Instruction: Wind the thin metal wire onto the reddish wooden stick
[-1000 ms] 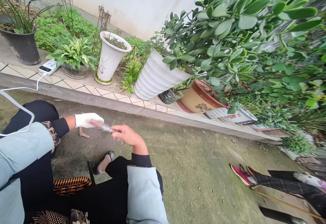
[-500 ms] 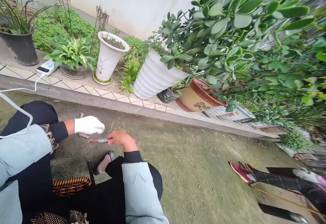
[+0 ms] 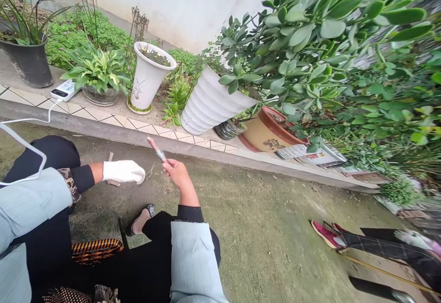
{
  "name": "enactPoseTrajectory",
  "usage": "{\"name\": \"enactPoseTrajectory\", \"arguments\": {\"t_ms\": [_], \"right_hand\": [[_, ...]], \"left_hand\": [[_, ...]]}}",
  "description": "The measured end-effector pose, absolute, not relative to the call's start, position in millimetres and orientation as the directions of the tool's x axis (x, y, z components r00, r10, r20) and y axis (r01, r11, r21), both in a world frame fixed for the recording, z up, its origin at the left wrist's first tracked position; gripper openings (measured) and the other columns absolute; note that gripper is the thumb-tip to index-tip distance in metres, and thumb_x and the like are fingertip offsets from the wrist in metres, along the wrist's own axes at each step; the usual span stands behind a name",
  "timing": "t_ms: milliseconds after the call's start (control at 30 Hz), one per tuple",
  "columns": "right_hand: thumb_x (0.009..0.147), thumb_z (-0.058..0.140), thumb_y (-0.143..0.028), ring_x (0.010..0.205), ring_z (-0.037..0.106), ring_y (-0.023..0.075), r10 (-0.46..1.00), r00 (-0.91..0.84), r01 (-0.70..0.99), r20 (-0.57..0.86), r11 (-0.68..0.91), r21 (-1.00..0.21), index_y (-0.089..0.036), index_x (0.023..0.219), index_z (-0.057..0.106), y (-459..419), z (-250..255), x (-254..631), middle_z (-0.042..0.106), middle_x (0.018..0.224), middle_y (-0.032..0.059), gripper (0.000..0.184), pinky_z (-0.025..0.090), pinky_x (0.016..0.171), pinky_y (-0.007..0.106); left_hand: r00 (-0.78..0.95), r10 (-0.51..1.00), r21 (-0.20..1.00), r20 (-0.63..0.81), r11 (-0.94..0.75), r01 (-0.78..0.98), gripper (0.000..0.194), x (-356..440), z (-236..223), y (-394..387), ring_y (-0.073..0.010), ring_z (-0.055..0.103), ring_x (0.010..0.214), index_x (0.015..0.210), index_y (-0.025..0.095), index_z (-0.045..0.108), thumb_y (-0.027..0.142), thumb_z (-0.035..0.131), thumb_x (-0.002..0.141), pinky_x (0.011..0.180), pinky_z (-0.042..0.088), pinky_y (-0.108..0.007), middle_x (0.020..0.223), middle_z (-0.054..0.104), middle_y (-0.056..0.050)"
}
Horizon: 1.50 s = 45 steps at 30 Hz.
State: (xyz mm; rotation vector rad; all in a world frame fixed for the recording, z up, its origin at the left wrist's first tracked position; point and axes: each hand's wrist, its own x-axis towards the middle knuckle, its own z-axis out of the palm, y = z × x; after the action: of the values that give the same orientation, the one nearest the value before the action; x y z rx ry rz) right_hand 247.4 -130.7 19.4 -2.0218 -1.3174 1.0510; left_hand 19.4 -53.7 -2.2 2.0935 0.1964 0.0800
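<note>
My right hand (image 3: 176, 172), bare, is closed around the lower end of a short reddish-brown stick (image 3: 152, 143). Silvery wire (image 3: 161, 155) is wound in coils about the stick's middle, just above my fingers. The stick tilts up and to the left. In a white knitted glove, my left hand (image 3: 124, 172) is closed with its fingertips pointing right. A faint thin strand spans the gap between the glove and my right hand; its end seems pinched in the gloved fingers. Beneath my left wrist, a wooden piece (image 3: 113, 183) lies on the ground.
A tiled ledge (image 3: 113, 121) carries several potted plants and a white device (image 3: 64, 90) with a cable. By my legs is an orange-and-black woven basket (image 3: 97, 249). At right, another person's leg and red shoe (image 3: 324, 234) show, beside a yellow stick (image 3: 389, 273).
My right hand has moved right and up, turning the stick from nearly level to steeply tilted. My gloved left hand has shifted slightly right and down. The gap between the hands has widened.
</note>
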Motion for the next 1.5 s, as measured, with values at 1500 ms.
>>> {"name": "enactPoseTrajectory", "arguments": {"t_ms": [1500], "right_hand": [[0.077, 0.062, -0.024, 0.059, 0.049, 0.0087, 0.498, -0.536, 0.708, -0.682, -0.176, -0.684, -0.017, 0.094, 0.070, -140.2, 28.2, 206.6, 0.060, 0.068, -0.0021, 0.020, 0.038, 0.057, 0.020]], "left_hand": [[0.943, 0.333, 0.605, 0.018, -0.754, 0.255, 0.024, 15.0, -2.8, -32.5, -0.0133, 0.052, 0.064, 0.073, 0.016, 0.058, 0.026, 0.041, 0.087, 0.062, 0.035, -0.021, 0.071, 0.061, 0.000]]}}
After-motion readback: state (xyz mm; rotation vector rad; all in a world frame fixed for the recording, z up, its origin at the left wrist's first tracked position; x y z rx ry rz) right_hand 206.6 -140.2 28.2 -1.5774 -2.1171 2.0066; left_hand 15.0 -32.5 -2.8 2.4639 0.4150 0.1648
